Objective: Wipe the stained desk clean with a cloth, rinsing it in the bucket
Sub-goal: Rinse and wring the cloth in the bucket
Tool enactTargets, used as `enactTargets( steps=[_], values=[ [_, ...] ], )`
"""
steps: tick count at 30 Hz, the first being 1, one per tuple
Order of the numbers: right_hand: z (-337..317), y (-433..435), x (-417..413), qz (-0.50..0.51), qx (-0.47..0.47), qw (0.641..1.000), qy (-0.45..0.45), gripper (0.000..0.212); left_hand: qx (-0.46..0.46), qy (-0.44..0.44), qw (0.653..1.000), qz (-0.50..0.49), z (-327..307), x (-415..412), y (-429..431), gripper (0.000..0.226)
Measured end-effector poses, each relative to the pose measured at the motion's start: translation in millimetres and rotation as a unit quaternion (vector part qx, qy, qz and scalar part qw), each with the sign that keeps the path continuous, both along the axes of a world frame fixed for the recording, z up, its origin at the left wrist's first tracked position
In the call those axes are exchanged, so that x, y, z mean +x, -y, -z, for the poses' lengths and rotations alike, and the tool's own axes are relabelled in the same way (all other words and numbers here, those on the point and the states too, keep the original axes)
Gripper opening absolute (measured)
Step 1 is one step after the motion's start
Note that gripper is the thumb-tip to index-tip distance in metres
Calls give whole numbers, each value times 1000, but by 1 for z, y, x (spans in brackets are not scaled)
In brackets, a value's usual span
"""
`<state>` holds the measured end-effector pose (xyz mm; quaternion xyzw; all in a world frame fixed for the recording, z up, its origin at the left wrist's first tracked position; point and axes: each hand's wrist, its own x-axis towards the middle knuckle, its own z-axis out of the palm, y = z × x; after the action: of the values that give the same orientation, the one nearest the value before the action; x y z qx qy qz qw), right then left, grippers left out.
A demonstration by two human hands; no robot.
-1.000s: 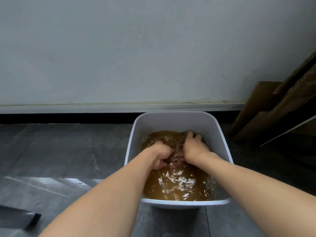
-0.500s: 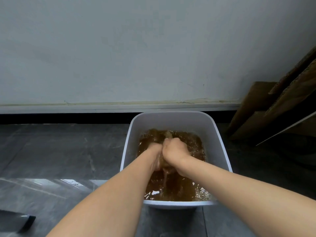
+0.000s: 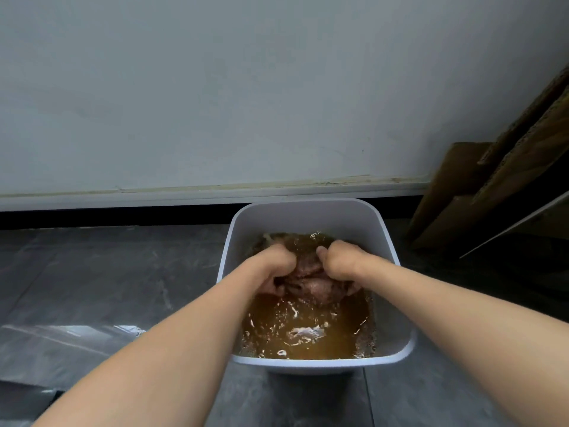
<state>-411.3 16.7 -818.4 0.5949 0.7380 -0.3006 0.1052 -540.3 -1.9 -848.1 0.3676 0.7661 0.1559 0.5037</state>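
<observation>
Gripping the cloth (image 3: 311, 283) from either side, the left hand (image 3: 275, 268) and the right hand (image 3: 340, 263) were each curled tight round the wet bundle, knuckles up, at the water's surface in the far half of the bucket (image 3: 308, 212); the cloth looked bunched, sodden and reddish-brown, partly sunk; the bucket was a white, round-cornered plastic tub holding murky amber-brown water (image 3: 308, 337), rippled and flecked with bubbles along its edges; it stood on dark grey floor tiles (image 3: 107, 272) close to a pale wall (image 3: 246, 87) with a light skirting strip; brown cardboard sheets (image 3: 492, 204) leaned against that wall, off to the right.
</observation>
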Motion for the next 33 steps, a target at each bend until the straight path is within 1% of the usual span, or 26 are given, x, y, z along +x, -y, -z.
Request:
enactTargets(
  steps=[1, 2, 3, 4, 5, 6, 7, 8, 9, 10, 12, 13, 15, 17, 19, 22, 24, 25, 26, 27, 29, 31, 32, 33],
  values=[
    [-3, 0, 1, -32, -16, 999, 40, 48, 13, -89, 993, 76, -1, -3, -4, 27],
    [-4, 0, 2, -58, -21, 994, 86, 60, 15, -172, 972, 157, -4, -5, -7, 39],
    [-2, 0, 3, -77, -19, 989, 127, 74, 11, -225, 949, 220, -8, -5, -8, 50],
    [2, 1, 4, -93, -17, 984, 154, 85, 3, -234, 935, 266, -12, -3, -9, 59],
    [7, 2, 5, -111, -14, 979, 168, 94, -7, -221, 927, 303, -16, 0, -9, 67],
    [14, 4, 6, -136, -8, 975, 174, 96, -18, -223, 914, 338, -17, 4, -8, 75],
    [20, 6, 7, -163, 5, 971, 176, 92, -27, -245, 895, 371, -14, 8, -6, 84],
    [26, 8, 8, -189, 26, 966, 176, 82, -27, -271, 877, 396, -8, 12, -3, 93],
    [30, 9, 10, -214, 50, 959, 178, 72, -24, -290, 865, 409, 0, 15, 0, 96],
    [34, 9, 11, -238, 71, 951, 185, 65, -11, -300, 858, 416, 8, 18, 1, 88],
    [37, 8, 14, -283, 101, 929, 218, 62, 9, -301, 854, 425, 20, 19, 3, 53],
    [36, 6, 14, -307, 107, 916, 236, 61, 4, -300, 854, 425, 23, 17, 4, 41],
    [37, 4, 13, -337, 112, 895, 268, 57, -17, -305, 855, 420, 24, 13, 6, 38],
    [38, 4, 11, -342, 113, 889, 283, 50, -34, -314, 850, 422, 24, 9, 7, 39],
    [39, 4, 9, -331, 90, 898, 275, 43, -65, -325, 835, 440, 26, 7, 10, 36],
    [37, 6, 10, -313, 24, 925, 216, 36, -122, -327, 806, 478, 28, 2, 14, 36],
    [34, 6, 12, -283, -17, 942, 176, 37, -166, -293, 814, 472, 25, -1, 14, 40],
    [32, 5, 12, -257, -31, 953, 157, 37, -197, -259, 831, 451, 24, -3, 13, 42],
    [29, 5, 12, -226, -37, 964, 135, 35, -228, -211, 857, 412, 21, -5, 13, 42],
    [28, 3, 12, -191, -38, 975, 105, 34, -257, -146, 883, 363, 17, -5, 13, 36],
    [23, 0, 11, -106, -50, 992, 37, 36, -304, -14, 916, 260, 12, -3, 12, 20],
    [17, -1, 8, -1, -84, 996, -35, 36, -299, 78, 938, 158, 4, -2, 13, 29],
    [14, -2, 6, 56, -111, 989, -80, 32, -277, 119, 948, 103, 3, -4, 13, 32],
    [11, -2, 5, 114, -144, 975, -128, 26, -247, 159, 954, 55, 2, -5, 12, 34]
  ],
)
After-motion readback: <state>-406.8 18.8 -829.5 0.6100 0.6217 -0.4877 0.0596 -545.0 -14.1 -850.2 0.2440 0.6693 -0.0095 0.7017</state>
